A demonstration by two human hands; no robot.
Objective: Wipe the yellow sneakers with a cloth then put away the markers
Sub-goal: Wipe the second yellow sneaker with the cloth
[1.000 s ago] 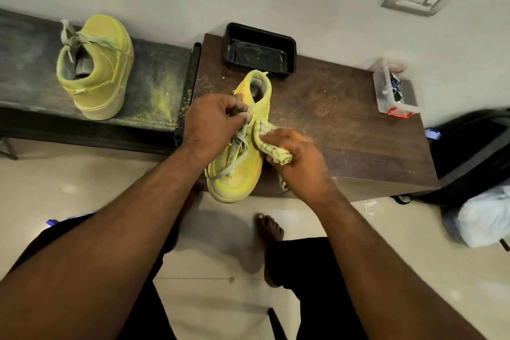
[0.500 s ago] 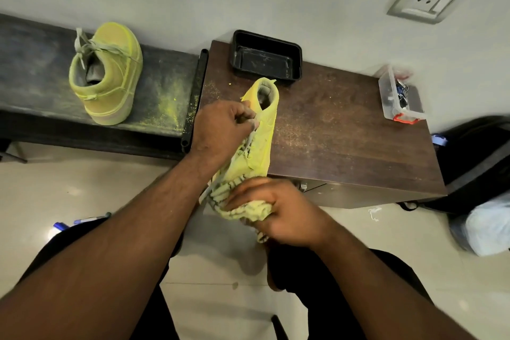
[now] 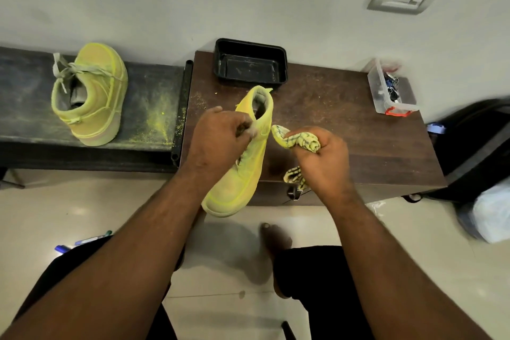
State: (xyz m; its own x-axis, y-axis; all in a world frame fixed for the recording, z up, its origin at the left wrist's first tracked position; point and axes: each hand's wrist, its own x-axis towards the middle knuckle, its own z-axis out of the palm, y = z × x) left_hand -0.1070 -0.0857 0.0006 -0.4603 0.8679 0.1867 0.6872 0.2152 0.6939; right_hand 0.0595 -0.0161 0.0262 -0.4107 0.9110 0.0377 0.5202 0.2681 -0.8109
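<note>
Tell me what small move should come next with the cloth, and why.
Probably bring the cloth back against the side of the held sneaker and wipe. The right hand grips the cloth bunched just clear of the shoe, the left hand holds the sneaker by its collar over the table edge, and its side faces the cloth.
</note>
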